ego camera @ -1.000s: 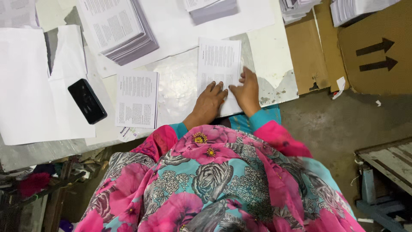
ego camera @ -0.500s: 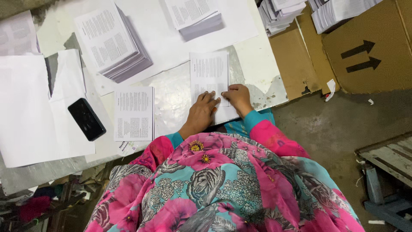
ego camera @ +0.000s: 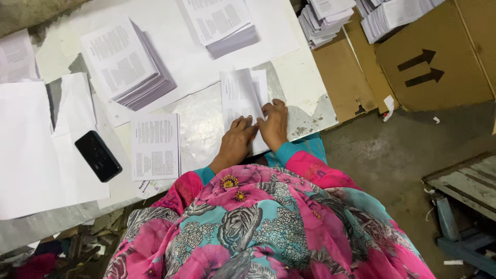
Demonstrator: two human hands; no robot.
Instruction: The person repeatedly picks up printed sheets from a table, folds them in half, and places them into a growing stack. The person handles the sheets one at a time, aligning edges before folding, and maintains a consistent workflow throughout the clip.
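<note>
Two hands meet on the printed sheet lying on the worktable, right at its near edge in front of me. My left hand lies flat with fingers spread wide, pressing the paper's lower part. My right hand pinches the sheet's right half, which stands lifted along a fold. Left of them I see a single printed leaflet, then a black phone on white paper. Two stacks of printed sheets sit further back, and a cardboard box stands to the right.
</note>
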